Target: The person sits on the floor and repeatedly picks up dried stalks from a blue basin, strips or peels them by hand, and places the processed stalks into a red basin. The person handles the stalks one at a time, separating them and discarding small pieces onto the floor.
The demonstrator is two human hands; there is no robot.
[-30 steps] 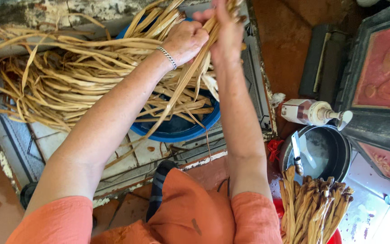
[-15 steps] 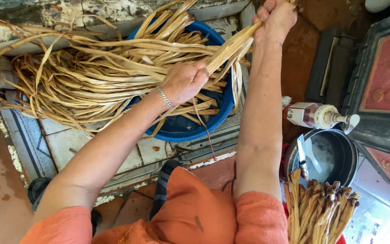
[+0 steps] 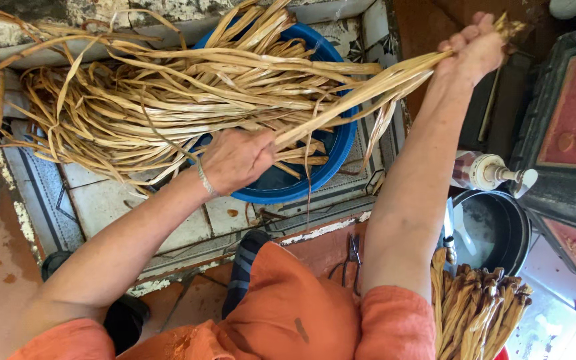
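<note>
1. My right hand (image 3: 476,48) is at the upper right of the frame, arm raised, fingers shut tight around the ends of a bunch of strips (image 3: 368,83).
2. The bunch runs from that fist down and left toward the middle of the frame, drawn out fairly straight.
3. My left hand (image 3: 236,160) is at the centre, back of the hand up, fingers curled down over the same bunch where it meets the heap. I cannot see the fingertips.
4. A bracelet (image 3: 203,180) sits on my left wrist.
5. The heap (image 3: 135,107) of pale dry strips fills the upper left and centre, spilling over a blue basin (image 3: 328,160).
6. The basin stands on a tiled ledge (image 3: 101,207) that crosses the left and middle.
7. At right, a pump bottle (image 3: 481,172) lies on its side just above a dark pot (image 3: 501,230).
8. At the lower right, beside my right sleeve, is a bundle of sticks (image 3: 478,310).
9. Pliers (image 3: 352,257) lie on the floor near my right elbow.
</note>
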